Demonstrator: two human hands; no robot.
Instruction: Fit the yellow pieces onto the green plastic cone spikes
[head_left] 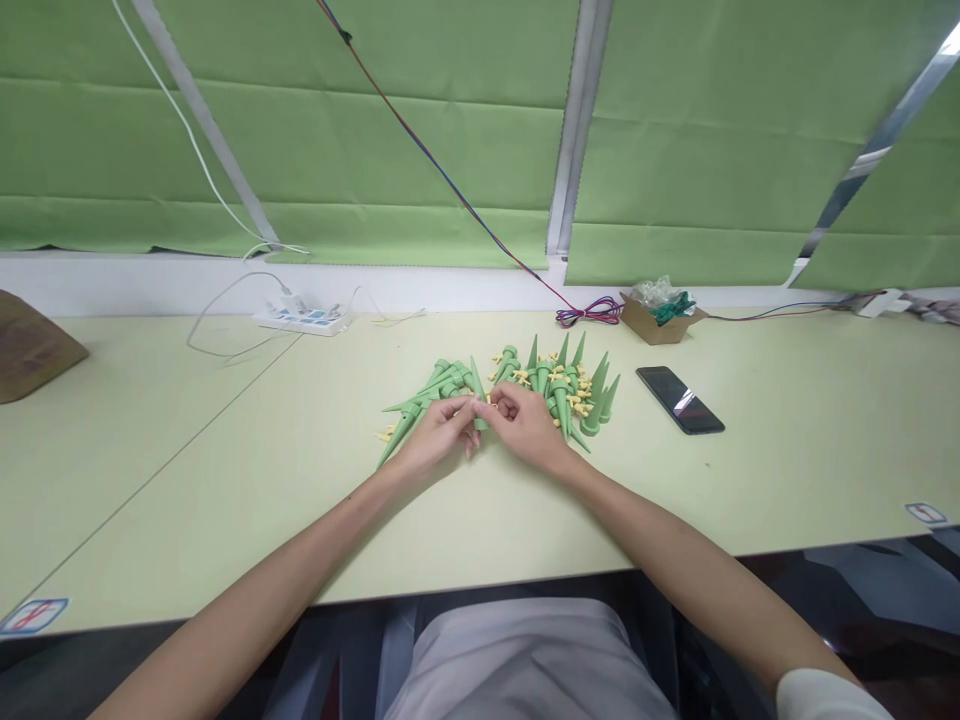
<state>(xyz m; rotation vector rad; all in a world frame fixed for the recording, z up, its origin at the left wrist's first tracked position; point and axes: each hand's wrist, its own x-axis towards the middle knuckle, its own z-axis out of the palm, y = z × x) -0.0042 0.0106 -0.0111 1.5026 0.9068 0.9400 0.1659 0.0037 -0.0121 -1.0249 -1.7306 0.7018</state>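
Note:
A heap of green plastic cone spikes [559, 385] with small yellow pieces lies on the pale green table [225, 470], just beyond my hands. A second bunch of green spikes [424, 395] lies flat to the left. My left hand [439, 435] and my right hand [525, 420] meet at the middle and pinch one green spike [478, 392] between their fingertips. A tiny yellow part shows at the right hand's fingertips.
A black phone [679, 399] lies right of the heap. A small cardboard box [660, 318] with bagged parts stands behind it, beside coiled red-blue wires [589, 313]. A white power strip [300, 319] sits at the back left, a brown box [30, 350] at the far left. Green blinds hang behind.

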